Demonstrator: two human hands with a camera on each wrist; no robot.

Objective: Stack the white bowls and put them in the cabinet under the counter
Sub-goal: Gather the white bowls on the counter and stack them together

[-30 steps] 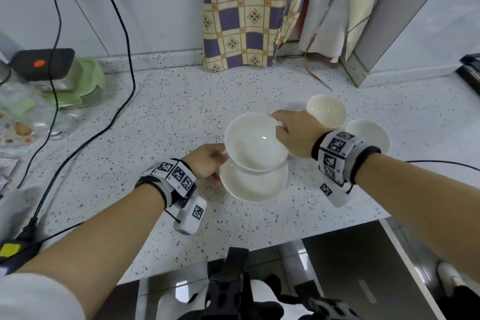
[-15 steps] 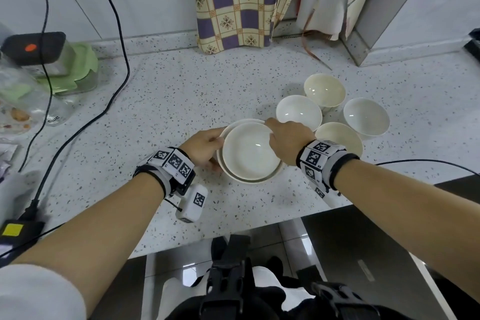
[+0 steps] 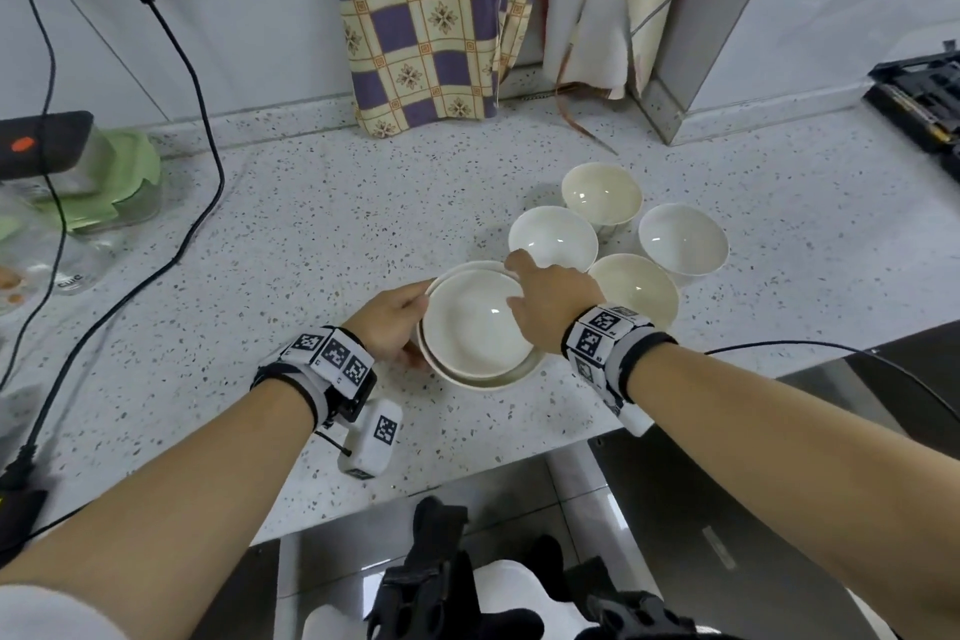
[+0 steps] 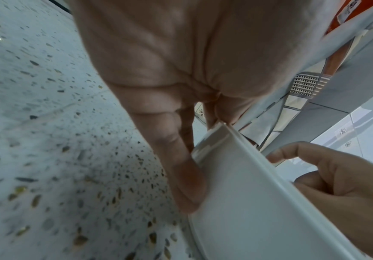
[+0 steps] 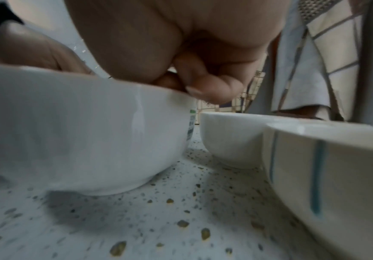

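**Head view: six bowls, two of them nested**

Head view counts six bowls on the counter (image 3: 322,244): a stack (image 3: 475,322) of two, one nested inside the other, near the counter's front edge, and four single bowls clustered just right of and behind the stack. Taking the stack as landmark: one white bowl (image 3: 553,237) sits just behind-right of it, a cream bowl (image 3: 602,192) further behind that, another white bowl (image 3: 683,237) well to the right, and a cream bowl (image 3: 636,288) just beside it on the right, partly hidden by the wrist.

Both hands are on the stack. Left hand (image 3: 389,322) grips its left rim, thumb on the top edge and fingers curled against the outer wall. Right hand (image 3: 553,307) lies over its right rim with fingers curled down on the edge, the index fingertip at the far rim.

Behind the stack hang two cloths, one checked (image 3: 431,21). Far left of it lie one cable (image 3: 208,161) and one green-lidded box (image 3: 119,182)
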